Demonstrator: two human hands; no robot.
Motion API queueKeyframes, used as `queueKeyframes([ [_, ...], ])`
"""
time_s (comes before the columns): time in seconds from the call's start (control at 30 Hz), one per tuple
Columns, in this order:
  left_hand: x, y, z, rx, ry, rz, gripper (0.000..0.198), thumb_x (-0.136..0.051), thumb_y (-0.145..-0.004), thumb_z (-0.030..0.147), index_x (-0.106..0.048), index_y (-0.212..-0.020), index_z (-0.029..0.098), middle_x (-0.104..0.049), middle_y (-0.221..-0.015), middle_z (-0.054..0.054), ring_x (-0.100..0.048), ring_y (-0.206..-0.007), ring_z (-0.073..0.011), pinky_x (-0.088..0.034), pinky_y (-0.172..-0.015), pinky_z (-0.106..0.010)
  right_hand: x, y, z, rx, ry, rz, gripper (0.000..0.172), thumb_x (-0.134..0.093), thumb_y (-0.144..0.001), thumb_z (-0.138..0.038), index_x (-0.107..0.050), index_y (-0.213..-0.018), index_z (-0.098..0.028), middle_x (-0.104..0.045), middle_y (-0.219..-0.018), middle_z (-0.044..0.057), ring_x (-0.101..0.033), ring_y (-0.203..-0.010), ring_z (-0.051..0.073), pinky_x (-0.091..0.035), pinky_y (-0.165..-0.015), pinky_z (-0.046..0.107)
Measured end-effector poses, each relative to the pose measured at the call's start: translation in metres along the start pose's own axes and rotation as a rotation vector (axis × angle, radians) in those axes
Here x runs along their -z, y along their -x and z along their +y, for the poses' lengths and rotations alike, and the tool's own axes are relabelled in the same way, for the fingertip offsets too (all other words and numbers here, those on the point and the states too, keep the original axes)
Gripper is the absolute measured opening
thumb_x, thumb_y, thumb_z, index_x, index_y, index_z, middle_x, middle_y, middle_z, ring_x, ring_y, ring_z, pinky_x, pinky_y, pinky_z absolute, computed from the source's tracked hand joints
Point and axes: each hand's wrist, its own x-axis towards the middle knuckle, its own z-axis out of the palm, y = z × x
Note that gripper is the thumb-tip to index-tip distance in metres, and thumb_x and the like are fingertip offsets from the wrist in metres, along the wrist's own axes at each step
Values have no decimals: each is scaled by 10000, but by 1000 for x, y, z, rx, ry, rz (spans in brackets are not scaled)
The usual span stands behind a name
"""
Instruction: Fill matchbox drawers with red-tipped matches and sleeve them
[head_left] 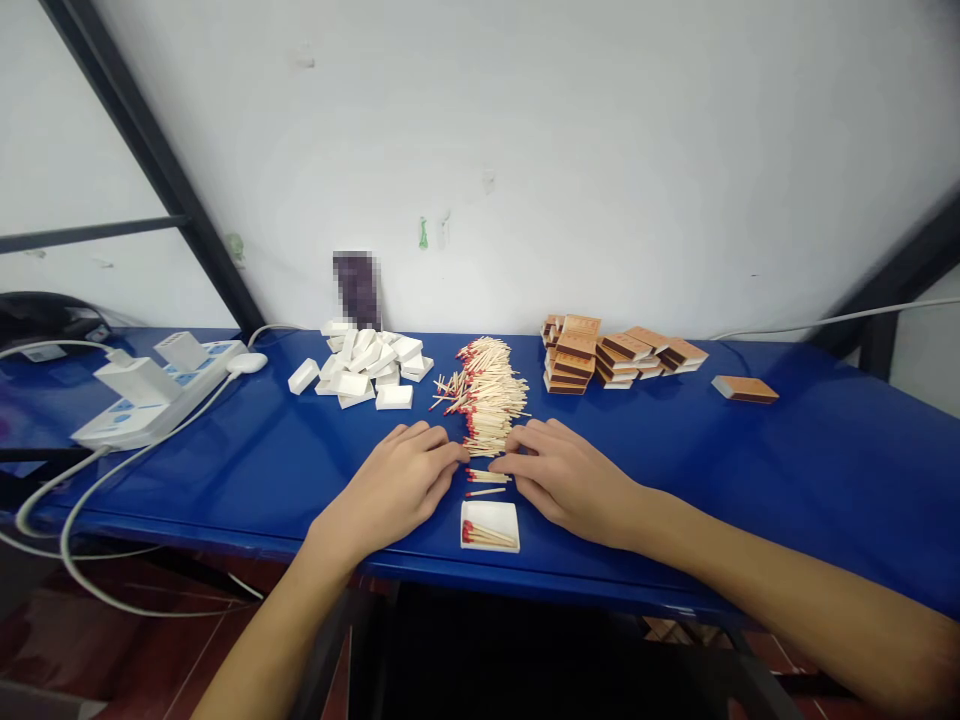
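Observation:
A long pile of wooden matches (491, 390) with red heads runs down the middle of the blue table. A few matches (487, 477) lie separated at its near end, with one single match just below them. My left hand (409, 480) rests at the red-head side, fingers bent and index fingertip by the pile. Opposite, my right hand (566, 480) has its index finger stretched to the bare ends of the separated matches, thumb apart. Neither hand visibly holds anything. Nearest me, a white matchbox tray (504, 515) lies open side up with several matches along its near side.
White matchbox trays (364, 362) are heaped at the back left. Brown matchbox sleeves (574, 355) are stacked back right, with a lone matchbox sleeve (745, 388) farther right. A power strip (157, 400) with plugs and white cables occupies the left side. Behind stands a white wall (562, 150).

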Motion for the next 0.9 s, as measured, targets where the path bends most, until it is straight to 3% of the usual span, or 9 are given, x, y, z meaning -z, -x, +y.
queueKeyframes([
  [0.57,0,-1,2,6,14,-32,223,-462,-972,186,-639,-1103,220,-611,-962,-34,-560,-906,-197,-435,-831,-363,1,-1,-1,22,9,17,272,-486,-905,-84,-714,-1000,-199,-627,-932,68,-519,-814,193,-314,-728,326],
  [0.9,1,-1,2,49,22,7,215,-475,-966,214,-623,-1121,226,-630,-969,-33,-581,-919,-207,-441,-855,-379,2,1,-4,47,-24,42,251,-488,-933,-127,-723,-962,-208,-625,-921,58,-511,-790,177,-323,-737,325],
])
